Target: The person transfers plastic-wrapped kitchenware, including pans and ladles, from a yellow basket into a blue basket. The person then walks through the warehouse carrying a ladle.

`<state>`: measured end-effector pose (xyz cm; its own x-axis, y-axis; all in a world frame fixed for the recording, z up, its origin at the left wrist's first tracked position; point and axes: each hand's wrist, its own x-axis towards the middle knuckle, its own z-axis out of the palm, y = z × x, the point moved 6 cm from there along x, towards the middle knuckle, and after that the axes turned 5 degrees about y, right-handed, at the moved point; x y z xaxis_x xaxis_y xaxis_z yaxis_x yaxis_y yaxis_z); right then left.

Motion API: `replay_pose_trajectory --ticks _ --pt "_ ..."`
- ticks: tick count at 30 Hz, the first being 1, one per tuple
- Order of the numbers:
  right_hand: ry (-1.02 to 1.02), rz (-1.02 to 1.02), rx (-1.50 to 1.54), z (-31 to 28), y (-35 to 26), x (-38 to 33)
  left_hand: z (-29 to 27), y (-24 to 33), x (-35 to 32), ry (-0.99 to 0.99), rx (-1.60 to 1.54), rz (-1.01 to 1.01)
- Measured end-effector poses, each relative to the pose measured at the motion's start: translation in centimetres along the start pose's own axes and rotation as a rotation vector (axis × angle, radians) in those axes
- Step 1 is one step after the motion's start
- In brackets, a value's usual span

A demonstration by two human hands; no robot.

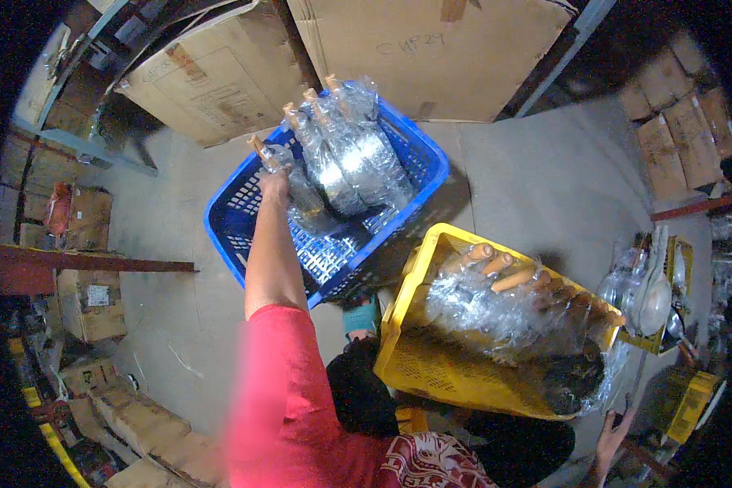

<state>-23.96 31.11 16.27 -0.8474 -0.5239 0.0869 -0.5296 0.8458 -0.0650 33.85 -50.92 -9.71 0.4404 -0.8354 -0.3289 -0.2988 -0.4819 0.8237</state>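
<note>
My left hand (273, 184) reaches forward in a red sleeve and grips a plastic-wrapped metal pan (301, 195) with a wooden handle, at the left end of a row in the blue plastic basket (244, 220). Three more wrapped pans (358, 154) lean upright beside it. Nearer to me sits a tilted yellow plastic crate (447, 374) holding several wrapped pans (496, 301) with wooden handles. By the crate's lower right corner is my right hand (614, 431), fingers spread, with nothing seen in it.
Large cardboard boxes (431, 41) stand behind the basket on the grey concrete floor (545, 179). Metal shelving with cartons (81, 211) lines the left. More wrapped metal ware (647, 293) and another yellow crate (691, 403) are at the right. Flattened cartons (138, 423) lie at lower left.
</note>
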Motion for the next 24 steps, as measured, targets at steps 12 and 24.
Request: replay_pose_trajectory --ticks 12,24 --pt "-0.148 0.064 0.44 0.6 -6.3 2.9 -1.7 -8.3 -1.3 -0.047 -0.078 0.298" --pt "-0.445 -0.065 1.187 6.2 -25.0 3.5 -26.1 6.2 -21.3 -0.137 -0.787 0.354"
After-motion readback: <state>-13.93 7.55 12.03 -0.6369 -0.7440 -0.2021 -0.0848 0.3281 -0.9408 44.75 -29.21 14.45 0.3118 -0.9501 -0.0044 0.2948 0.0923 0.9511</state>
